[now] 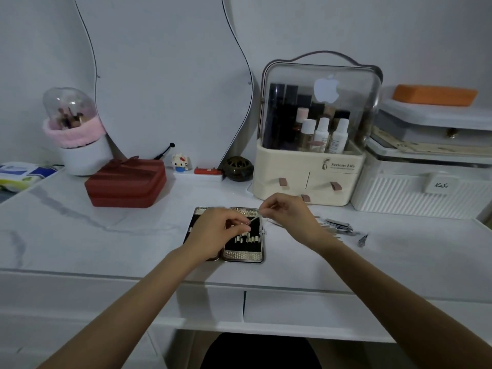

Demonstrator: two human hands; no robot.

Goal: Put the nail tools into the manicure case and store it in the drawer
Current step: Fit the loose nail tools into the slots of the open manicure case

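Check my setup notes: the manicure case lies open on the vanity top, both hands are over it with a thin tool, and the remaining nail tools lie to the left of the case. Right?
Not quite. The head view shows the remaining nail tools lying to the right of the manicure case, not the left. The rest holds: the case lies open on the vanity top, with the left hand and right hand over it handling a thin tool.

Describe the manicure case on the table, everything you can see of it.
The manicure case lies open and flat on the white table, near its front edge. Its rim looks like textured silvery metal, its lining black with a row of metal tool clips. The left hand covers its left half; loose tools lie to its right.
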